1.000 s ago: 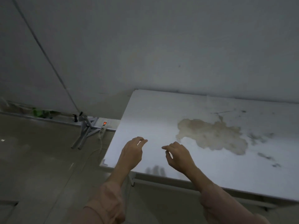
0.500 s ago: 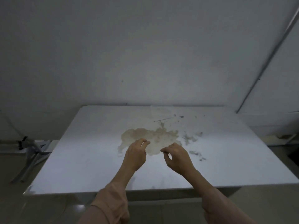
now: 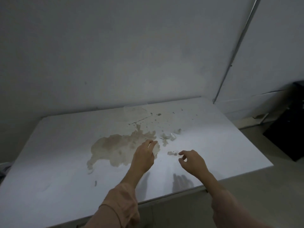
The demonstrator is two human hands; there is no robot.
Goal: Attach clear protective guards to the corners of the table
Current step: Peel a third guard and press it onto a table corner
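Head view only, dim and a bit blurred. White tabletop (image 3: 49, 186) against a grey wall (image 3: 115, 55), big brown stain (image 3: 118, 148) mid-surface. Small clear guards (image 3: 169, 137) lying in a loose cluster beyond the stain's right edge, one more clear piece (image 3: 172, 153) on the surface just beside the right fingertips. Black box (image 3: 289, 129) on the floor off to the right.

Left hand (image 3: 144, 156) raised over the stain's right edge, thumb and forefinger pinched together, maybe on something small and pale; too blurred to call, so cannot tell what, if anything, is held. Right hand (image 3: 192, 162) hovering above the tabletop, fingers curled and loosely parted, nothing gripped, shadow underneath showing it clear of the surface.

Judged step: picking up a guard, probably the near piece. Best done with a light fingertip pinch on the edges, keeping off any sticky face. Then line up with a bare corner, seat both faces flush, press firmly. Near right corner (image 3: 271, 165) looks closest. Corners appear bare as far as visible, but clear plastic in this light could easily be missed.
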